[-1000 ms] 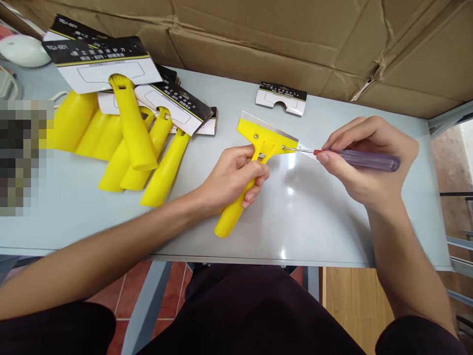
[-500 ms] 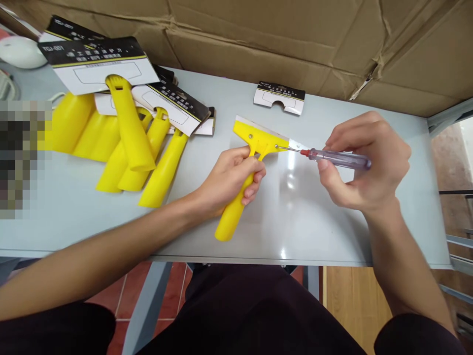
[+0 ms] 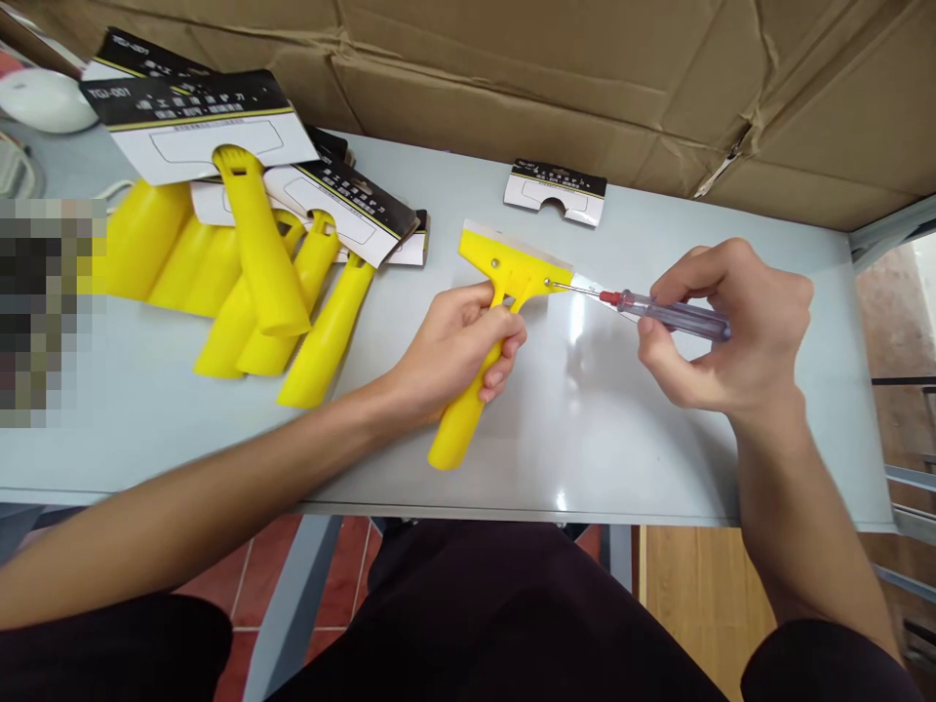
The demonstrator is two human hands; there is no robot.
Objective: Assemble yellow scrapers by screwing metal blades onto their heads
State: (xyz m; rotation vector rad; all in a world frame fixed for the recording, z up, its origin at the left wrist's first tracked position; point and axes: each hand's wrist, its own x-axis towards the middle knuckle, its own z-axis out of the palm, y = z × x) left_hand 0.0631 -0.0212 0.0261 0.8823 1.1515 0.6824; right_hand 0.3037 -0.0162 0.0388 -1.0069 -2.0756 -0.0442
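Observation:
My left hand [image 3: 464,341] is wrapped round the handle of a yellow scraper [image 3: 457,429], whose wide head points away from me. Two screws show on that head, and a pale blade edge runs along its far side. Between the thumb and fingers of my right hand [image 3: 738,336] is a screwdriver [image 3: 683,317] with a clear purplish handle and a red collar. Its thin shaft points left, and the tip is at the right-hand screw [image 3: 548,282] of the scraper head.
Several yellow scrapers [image 3: 267,263] with black and white cards lie in a pile at the left. A loose card [image 3: 555,193] lies beyond the scraper head. Brown cardboard [image 3: 548,78] lines the back of the table [image 3: 629,478]. A white mouse [image 3: 48,100] sits at the far left.
My right hand has shifted slightly right and its grip on the screwdriver has changed a little. The white strip at the right end of the scraper's blade edge no longer sticks out as plainly.

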